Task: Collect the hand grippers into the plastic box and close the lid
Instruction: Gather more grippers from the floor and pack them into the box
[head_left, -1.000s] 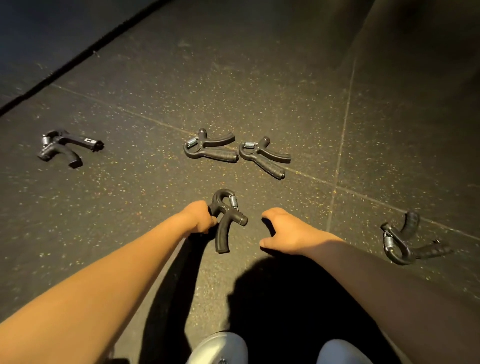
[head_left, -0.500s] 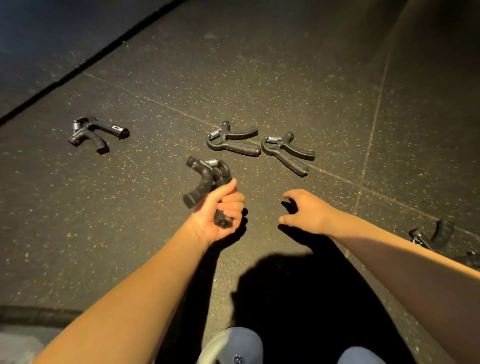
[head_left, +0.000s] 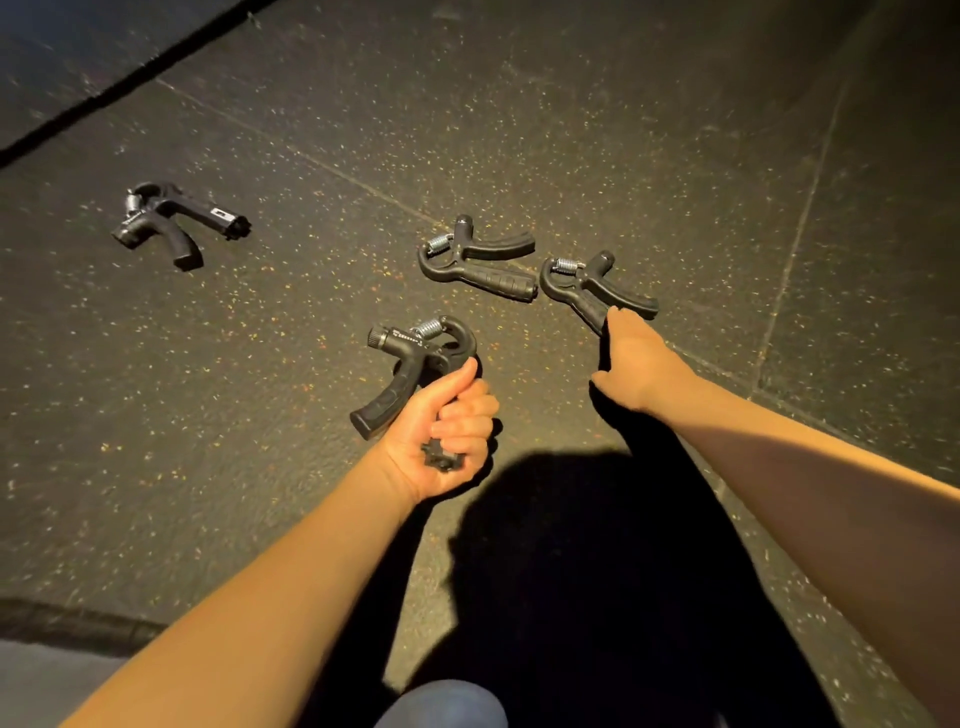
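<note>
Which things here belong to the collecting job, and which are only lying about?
For the job:
held hand gripper, in the left hand
right hand gripper, touched by the right hand
middle hand gripper
far left hand gripper

Lying about:
nothing visible; the plastic box is not in view

Left hand (head_left: 441, 431) sits palm-up at centre, fingers (head_left: 465, 421) curled tight, thumb pointing to twelve o'clock, forearm running back to seven. Right hand (head_left: 636, 358) reaches toward eleven, knuckles up, forearm stretching back to four; its fingertips are hidden.

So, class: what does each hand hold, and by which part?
Left hand grips a hand gripper by one handle. Right hand touches another gripper's handle, not yet holding.
</note>
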